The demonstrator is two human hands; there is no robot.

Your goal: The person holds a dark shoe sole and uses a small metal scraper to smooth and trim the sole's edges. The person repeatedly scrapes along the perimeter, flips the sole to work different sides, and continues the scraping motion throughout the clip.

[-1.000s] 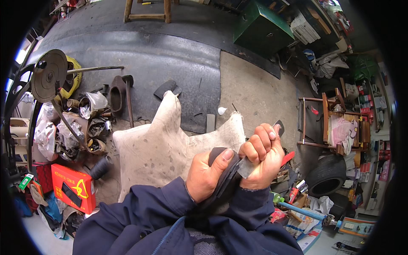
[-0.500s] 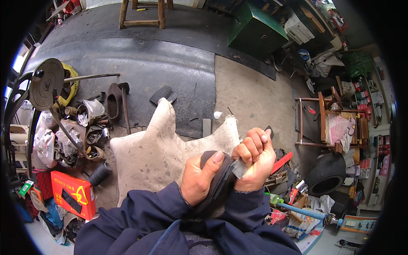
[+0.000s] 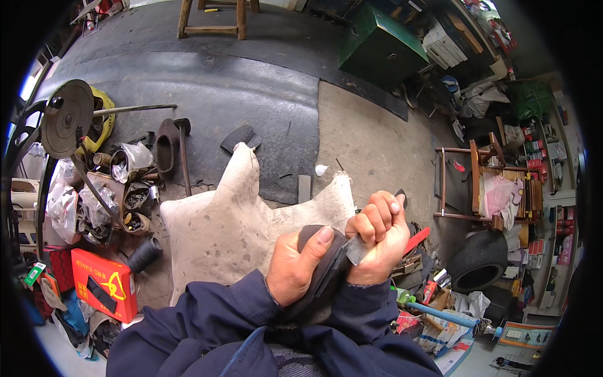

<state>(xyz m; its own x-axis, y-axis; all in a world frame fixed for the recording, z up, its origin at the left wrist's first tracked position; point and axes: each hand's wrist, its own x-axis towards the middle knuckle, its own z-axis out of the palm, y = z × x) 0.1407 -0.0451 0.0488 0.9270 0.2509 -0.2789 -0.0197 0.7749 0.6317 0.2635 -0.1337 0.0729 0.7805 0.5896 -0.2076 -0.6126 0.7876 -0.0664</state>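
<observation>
My left hand (image 3: 290, 271) grips a dark shoe (image 3: 331, 259) low over my lap, its thumb pressed along the upper face. My right hand (image 3: 379, 242) is closed in a fist around a flat knife. The knife's grey blade (image 3: 356, 250) sticks out below the fingers and meets the shoe's right edge. Its dark other end (image 3: 400, 196) shows above the fist. A stained pale cloth (image 3: 213, 235) covers my lap, under both hands. The lower part of the shoe is partly hidden by my hand and sleeves.
At left stand a red box (image 3: 129, 295), a spool of black thread (image 3: 145, 254), bags of small parts and a hand-wheel machine (image 3: 66, 119). A hammer (image 3: 183, 144) and dark sole pieces (image 3: 237, 137) lie ahead. Rightward are a tyre (image 3: 480, 261) and a wooden chair frame (image 3: 475, 176).
The view has shifted slightly. Both hands keep their grips, and the blade stays at the shoe's edge with hardly any movement.
</observation>
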